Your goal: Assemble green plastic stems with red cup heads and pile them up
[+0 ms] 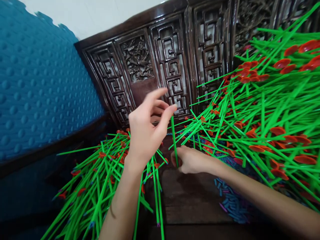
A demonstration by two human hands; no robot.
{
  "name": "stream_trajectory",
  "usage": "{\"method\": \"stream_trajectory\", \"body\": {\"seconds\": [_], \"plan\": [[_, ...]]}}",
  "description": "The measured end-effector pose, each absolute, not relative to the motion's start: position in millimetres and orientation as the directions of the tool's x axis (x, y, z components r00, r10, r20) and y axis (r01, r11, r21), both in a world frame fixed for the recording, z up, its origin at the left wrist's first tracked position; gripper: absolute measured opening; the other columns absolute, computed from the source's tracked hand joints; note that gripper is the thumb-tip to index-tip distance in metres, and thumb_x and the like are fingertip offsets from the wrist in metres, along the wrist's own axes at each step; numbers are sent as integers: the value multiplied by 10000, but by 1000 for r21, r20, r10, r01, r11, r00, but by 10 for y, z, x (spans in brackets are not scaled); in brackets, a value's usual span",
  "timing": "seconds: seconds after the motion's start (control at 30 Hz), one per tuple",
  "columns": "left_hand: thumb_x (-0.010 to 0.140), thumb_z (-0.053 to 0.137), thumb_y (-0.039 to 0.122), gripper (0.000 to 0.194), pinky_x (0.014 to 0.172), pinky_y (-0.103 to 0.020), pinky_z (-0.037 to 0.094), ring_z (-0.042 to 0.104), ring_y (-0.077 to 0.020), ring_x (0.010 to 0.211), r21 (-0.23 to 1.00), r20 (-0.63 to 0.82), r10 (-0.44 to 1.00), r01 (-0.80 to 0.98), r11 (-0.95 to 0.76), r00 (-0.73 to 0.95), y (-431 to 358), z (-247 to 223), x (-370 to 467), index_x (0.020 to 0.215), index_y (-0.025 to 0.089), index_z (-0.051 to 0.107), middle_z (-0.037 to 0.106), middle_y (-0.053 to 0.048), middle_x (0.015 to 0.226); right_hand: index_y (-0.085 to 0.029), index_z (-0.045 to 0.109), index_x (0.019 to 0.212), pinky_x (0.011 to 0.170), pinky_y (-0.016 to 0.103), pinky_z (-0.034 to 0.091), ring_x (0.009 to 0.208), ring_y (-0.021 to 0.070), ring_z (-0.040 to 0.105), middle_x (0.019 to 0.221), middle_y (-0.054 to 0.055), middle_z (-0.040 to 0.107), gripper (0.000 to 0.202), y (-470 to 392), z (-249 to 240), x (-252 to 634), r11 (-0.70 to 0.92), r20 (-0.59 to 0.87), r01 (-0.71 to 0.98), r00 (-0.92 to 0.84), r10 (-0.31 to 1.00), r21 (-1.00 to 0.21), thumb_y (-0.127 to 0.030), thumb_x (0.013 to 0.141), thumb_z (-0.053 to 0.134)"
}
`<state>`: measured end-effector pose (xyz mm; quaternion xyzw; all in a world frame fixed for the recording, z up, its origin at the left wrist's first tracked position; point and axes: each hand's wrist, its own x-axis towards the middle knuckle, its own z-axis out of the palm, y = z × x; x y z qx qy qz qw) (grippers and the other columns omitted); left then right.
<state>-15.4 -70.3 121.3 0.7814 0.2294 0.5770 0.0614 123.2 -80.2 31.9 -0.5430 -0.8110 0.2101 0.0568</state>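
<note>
A thin green plastic stick (174,138) stands nearly upright between my two hands. My right hand (186,160) is closed around its lower end, low over the dark wooden surface (185,200). My left hand (152,123) is at the stick's top, with the index finger stretched out and apart from the thumb. The thumb tip hides that top end, and I cannot tell whether it touches it. To the left lies a heap of green sticks (100,186), many with red-orange cup-shaped ends and some with small blue or purple tips.
A larger pile of green sticks with red-orange cups (282,110) rises on the right. Beneath my right forearm lie many small blue and purple tubular pieces (232,205). Behind stands a carved dark wooden lattice panel (155,83). A blue textured foam mat (45,80) leans at the left.
</note>
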Motion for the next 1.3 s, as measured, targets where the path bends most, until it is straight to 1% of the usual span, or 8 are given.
{"method": "stream_trajectory", "body": {"seconds": [0.13, 0.3, 0.4, 0.47, 0.57, 0.83, 1.07, 1.3], "plan": [[853, 738, 220, 84, 600, -168, 598, 664, -90, 720, 283, 813, 438, 395, -874, 385, -631, 1194, -193, 896, 152, 763, 692, -20, 873, -176, 704, 947, 584, 233, 418, 761, 181, 633, 1033, 80, 629, 257, -726, 246, 1270, 250, -218, 894, -346, 913, -372, -145, 694, 741], [815, 768, 173, 45, 654, -220, 605, 677, -114, 745, 197, 772, 428, 463, -864, 469, -624, 1175, -226, 859, 164, 770, 711, -22, 869, -143, 680, 825, 522, 224, 411, 632, 158, 614, 781, 39, 665, 147, -673, 253, 1325, 204, -252, 835, -373, 893, -512, -206, 718, 759], [807, 771, 161, 15, 645, -227, 577, 671, -120, 741, 143, 771, 415, 504, -852, 483, -616, 1182, -251, 815, 168, 761, 707, -16, 830, -158, 641, 704, 498, 227, 401, 534, 137, 571, 583, -12, 615, 125, -648, 292, 1365, 274, -126, 714, -452, 883, -644, -238, 776, 705], [801, 775, 162, 21, 639, -236, 561, 658, -120, 721, 121, 773, 406, 515, -849, 488, -608, 1186, -258, 800, 170, 756, 694, -6, 796, -161, 634, 693, 502, 230, 398, 535, 135, 571, 570, -19, 614, 122, -639, 300, 1377, 325, -65, 692, -473, 879, -644, -218, 768, 711], [799, 777, 171, 36, 642, -253, 548, 641, -120, 700, 101, 777, 385, 506, -857, 497, -598, 1180, -252, 777, 173, 749, 675, 2, 776, -153, 627, 707, 519, 238, 412, 556, 140, 594, 589, -7, 631, 99, -636, 270, 1369, 269, -153, 741, -447, 881, -616, -166, 789, 681], [776, 799, 170, 121, 628, -271, 569, 653, -137, 712, 100, 775, 370, 479, -872, 513, -575, 1145, -216, 709, 209, 706, 658, 10, 775, -147, 627, 742, 528, 253, 411, 571, 140, 593, 625, -5, 614, 67, -618, 205, 1352, 250, -183, 792, -411, 893, -557, -124, 765, 685], [812, 762, 202, 160, 615, -365, 603, 669, -208, 762, 178, 749, 430, 472, -863, 505, -577, 1141, -190, 684, 252, 681, 663, -32, 793, -169, 585, 665, 520, 243, 436, 554, 139, 615, 570, -8, 636, 117, -583, 199, 1362, 304, -152, 724, -491, 858, -619, -91, 742, 627], [772, 792, 167, 67, 659, -286, 598, 667, -159, 765, 250, 749, 458, 437, -864, 479, -494, 1123, -224, 801, 200, 741, 665, -15, 844, -163, 595, 703, 531, 239, 451, 570, 161, 655, 567, -3, 652, 117, -577, 200, 1368, 248, -201, 754, -448, 871, -608, -158, 783, 680]]}}
